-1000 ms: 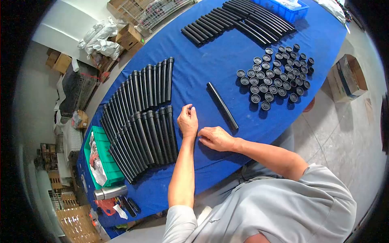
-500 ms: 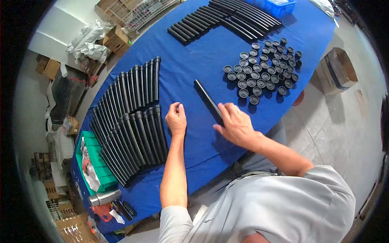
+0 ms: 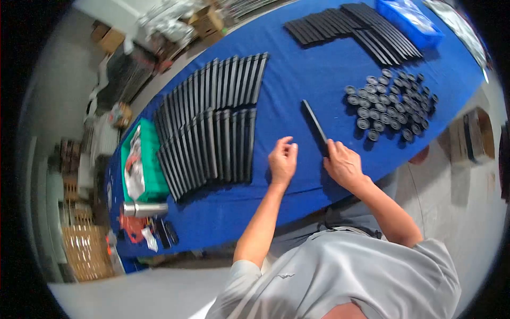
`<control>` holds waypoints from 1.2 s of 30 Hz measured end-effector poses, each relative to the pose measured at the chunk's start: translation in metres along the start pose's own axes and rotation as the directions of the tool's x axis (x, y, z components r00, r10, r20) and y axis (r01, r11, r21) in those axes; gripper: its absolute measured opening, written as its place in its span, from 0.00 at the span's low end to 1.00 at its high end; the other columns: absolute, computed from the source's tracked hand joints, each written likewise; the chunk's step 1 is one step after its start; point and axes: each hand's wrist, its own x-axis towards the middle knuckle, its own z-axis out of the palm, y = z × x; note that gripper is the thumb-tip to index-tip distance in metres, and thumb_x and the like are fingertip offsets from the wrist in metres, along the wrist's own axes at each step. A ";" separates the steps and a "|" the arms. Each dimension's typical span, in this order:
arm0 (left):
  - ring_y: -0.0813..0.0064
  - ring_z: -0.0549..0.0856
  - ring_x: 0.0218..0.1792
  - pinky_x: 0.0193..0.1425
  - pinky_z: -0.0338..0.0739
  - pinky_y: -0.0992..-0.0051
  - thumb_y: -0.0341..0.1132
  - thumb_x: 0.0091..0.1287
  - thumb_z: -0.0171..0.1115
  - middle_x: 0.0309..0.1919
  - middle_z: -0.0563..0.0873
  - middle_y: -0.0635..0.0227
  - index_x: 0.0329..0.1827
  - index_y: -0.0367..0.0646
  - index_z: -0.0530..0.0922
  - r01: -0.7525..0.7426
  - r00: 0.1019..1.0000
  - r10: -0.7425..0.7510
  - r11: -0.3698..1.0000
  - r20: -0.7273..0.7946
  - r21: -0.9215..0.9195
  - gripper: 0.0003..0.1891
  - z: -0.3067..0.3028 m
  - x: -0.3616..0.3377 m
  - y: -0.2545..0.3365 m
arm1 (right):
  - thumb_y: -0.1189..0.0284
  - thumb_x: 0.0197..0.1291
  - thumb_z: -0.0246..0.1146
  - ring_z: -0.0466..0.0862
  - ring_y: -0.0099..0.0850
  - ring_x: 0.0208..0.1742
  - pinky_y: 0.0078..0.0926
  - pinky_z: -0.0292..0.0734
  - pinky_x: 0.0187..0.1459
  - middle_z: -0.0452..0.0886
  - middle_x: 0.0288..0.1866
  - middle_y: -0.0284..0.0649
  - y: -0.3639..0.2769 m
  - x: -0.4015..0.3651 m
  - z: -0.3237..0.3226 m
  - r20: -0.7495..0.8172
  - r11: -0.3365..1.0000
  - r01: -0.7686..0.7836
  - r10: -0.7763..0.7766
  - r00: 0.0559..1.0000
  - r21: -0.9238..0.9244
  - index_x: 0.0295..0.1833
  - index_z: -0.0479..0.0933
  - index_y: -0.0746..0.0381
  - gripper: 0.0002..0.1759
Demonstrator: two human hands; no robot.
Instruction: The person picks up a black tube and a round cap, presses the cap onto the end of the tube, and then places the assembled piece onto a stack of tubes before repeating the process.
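My right hand (image 3: 344, 164) is closed around the near end of a slim black tube (image 3: 314, 121), which slants away toward the far side of the blue cloth. To its left is my left hand (image 3: 282, 160), fingers curled in with the thumb close to them; whatever it may hold is hidden. Farther left, capped black tubes (image 3: 234, 141) lie side by side in two rows. Round black caps (image 3: 374, 114) stand in a loose cluster beyond my right hand.
Plain black tubes (image 3: 324, 26) lie at the far side beside a blue bin (image 3: 411, 24). On the left edge are a green crate (image 3: 154, 165), a metal flask (image 3: 144, 209) and small dark items (image 3: 166, 233). A cardboard box (image 3: 472, 137) sits on the floor at right.
The view has swung, so the table and its contents appear farther right and somewhat blurred. My right hand remains at the tube's near end; my left hand's fingers remain curled.
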 end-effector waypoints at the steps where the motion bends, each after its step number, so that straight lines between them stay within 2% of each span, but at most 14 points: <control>1: 0.72 0.87 0.27 0.34 0.82 0.70 0.34 0.73 0.68 0.28 0.88 0.62 0.54 0.40 0.84 -0.016 1.000 0.016 1.000 -0.006 0.005 0.12 -0.002 -0.013 0.005 | 0.69 0.60 0.69 0.86 0.46 0.43 0.42 0.83 0.45 0.80 0.44 0.49 -0.001 -0.007 0.000 -0.019 0.999 0.046 -0.046 0.999 0.010 0.66 0.73 0.73 0.31; 4: 0.70 0.89 0.29 0.35 0.83 0.68 0.31 0.72 0.69 0.29 0.89 0.60 0.55 0.40 0.84 0.030 0.999 -0.027 0.997 0.044 -0.072 0.12 -0.010 -0.055 0.017 | 0.72 0.58 0.69 0.83 0.46 0.41 0.43 0.82 0.43 0.77 0.42 0.48 -0.010 -0.030 -0.007 0.051 0.989 0.141 -0.143 0.988 0.045 0.68 0.73 0.70 0.32; 8: 0.63 0.89 0.31 0.36 0.83 0.66 0.28 0.69 0.69 0.35 0.88 0.60 0.55 0.40 0.83 0.056 0.998 -0.060 0.993 -0.036 -0.109 0.13 -0.018 -0.087 0.033 | 0.75 0.59 0.68 0.81 0.45 0.42 0.44 0.79 0.42 0.75 0.42 0.47 -0.024 -0.049 -0.008 0.139 0.947 0.307 -0.318 0.938 0.099 0.70 0.75 0.66 0.31; 10: 0.64 0.86 0.33 0.38 0.83 0.66 0.26 0.68 0.69 0.37 0.85 0.62 0.56 0.41 0.84 -0.169 0.973 0.183 0.980 -0.144 0.104 0.14 -0.026 -0.087 0.040 | 0.78 0.58 0.69 0.80 0.46 0.41 0.44 0.79 0.42 0.75 0.42 0.47 -0.033 -0.046 -0.010 0.119 0.917 0.374 -0.391 0.913 0.140 0.69 0.77 0.66 0.30; 11: 0.62 0.86 0.35 0.39 0.83 0.66 0.26 0.67 0.68 0.38 0.84 0.62 0.54 0.41 0.85 -0.197 0.964 0.217 0.971 -0.151 0.137 0.13 -0.026 -0.088 0.037 | 0.79 0.57 0.70 0.80 0.47 0.40 0.44 0.79 0.42 0.76 0.42 0.47 -0.036 -0.043 -0.009 0.101 0.907 0.394 -0.410 0.907 0.147 0.68 0.78 0.66 0.30; 14: 0.61 0.87 0.39 0.41 0.84 0.65 0.25 0.67 0.67 0.39 0.84 0.62 0.51 0.41 0.86 -0.206 0.962 0.228 0.967 -0.148 0.152 0.11 -0.025 -0.092 0.033 | 0.79 0.56 0.71 0.80 0.46 0.41 0.44 0.79 0.42 0.76 0.42 0.46 -0.037 -0.039 -0.008 0.171 0.927 0.330 -0.359 0.917 0.177 0.67 0.78 0.64 0.31; 19: 0.58 0.87 0.41 0.42 0.85 0.62 0.25 0.67 0.65 0.40 0.84 0.63 0.50 0.41 0.84 -0.160 0.970 0.176 0.982 -0.168 0.106 0.10 -0.021 -0.092 0.034 | 0.73 0.54 0.76 0.82 0.44 0.43 0.42 0.80 0.43 0.78 0.43 0.47 -0.028 -0.039 -0.007 0.188 0.935 0.296 -0.332 0.924 0.194 0.65 0.80 0.65 0.31; 22: 0.59 0.88 0.39 0.42 0.84 0.64 0.25 0.67 0.67 0.40 0.86 0.61 0.52 0.40 0.85 -0.160 0.971 0.175 0.982 -0.165 0.104 0.11 -0.023 -0.091 0.039 | 0.71 0.54 0.78 0.82 0.46 0.44 0.42 0.81 0.45 0.79 0.45 0.47 -0.028 -0.040 -0.003 0.165 0.928 0.290 -0.332 0.929 0.235 0.65 0.80 0.65 0.32; 24: 0.57 0.88 0.39 0.42 0.84 0.63 0.25 0.65 0.70 0.40 0.86 0.61 0.51 0.42 0.86 -0.293 0.924 0.331 0.935 -0.192 0.200 0.12 -0.025 -0.091 0.042 | 0.69 0.54 0.78 0.83 0.46 0.45 0.42 0.81 0.46 0.80 0.47 0.48 -0.025 -0.043 -0.004 0.115 0.924 0.278 -0.316 0.942 0.262 0.65 0.80 0.65 0.32; 27: 0.57 0.89 0.42 0.43 0.86 0.62 0.26 0.64 0.73 0.44 0.88 0.60 0.50 0.44 0.87 -0.377 0.909 0.411 0.881 -0.068 0.287 0.12 -0.029 -0.093 0.045 | 0.65 0.55 0.80 0.84 0.47 0.46 0.43 0.82 0.46 0.82 0.47 0.48 -0.018 -0.043 -0.019 0.031 0.929 0.266 -0.283 0.958 0.256 0.61 0.81 0.63 0.29; 30: 0.57 0.92 0.48 0.48 0.88 0.65 0.24 0.68 0.69 0.52 0.90 0.54 0.51 0.37 0.88 -0.223 0.974 0.228 0.948 0.003 0.227 0.10 -0.026 -0.096 0.045 | 0.69 0.59 0.76 0.83 0.43 0.44 0.39 0.80 0.45 0.81 0.46 0.45 0.003 -0.051 -0.042 -0.101 0.951 0.261 -0.246 0.964 0.165 0.56 0.83 0.62 0.20; 32: 0.61 0.92 0.45 0.44 0.86 0.69 0.25 0.71 0.67 0.52 0.90 0.54 0.51 0.36 0.88 -0.221 0.974 0.224 0.960 -0.001 0.173 0.09 -0.022 -0.093 0.034 | 0.71 0.58 0.74 0.83 0.44 0.48 0.41 0.79 0.50 0.81 0.49 0.45 0.022 -0.055 -0.053 -0.110 0.984 0.163 -0.155 0.982 0.070 0.55 0.83 0.61 0.19; 34: 0.67 0.90 0.40 0.40 0.84 0.72 0.26 0.71 0.68 0.51 0.91 0.56 0.49 0.37 0.88 -0.085 0.996 0.079 0.987 0.050 0.139 0.08 -0.025 -0.093 0.043 | 0.73 0.56 0.74 0.81 0.48 0.54 0.46 0.77 0.55 0.80 0.54 0.47 0.039 -0.054 -0.068 -0.235 0.990 0.132 -0.139 0.962 -0.048 0.56 0.82 0.60 0.20; 36: 0.70 0.89 0.37 0.37 0.82 0.73 0.26 0.71 0.68 0.51 0.91 0.57 0.49 0.37 0.88 -0.104 0.994 0.099 0.984 0.043 0.144 0.07 -0.025 -0.092 0.042 | 0.72 0.55 0.75 0.72 0.54 0.70 0.52 0.69 0.70 0.72 0.69 0.52 0.059 -0.046 -0.078 -0.230 0.988 0.008 -0.044 0.972 -0.155 0.60 0.81 0.58 0.26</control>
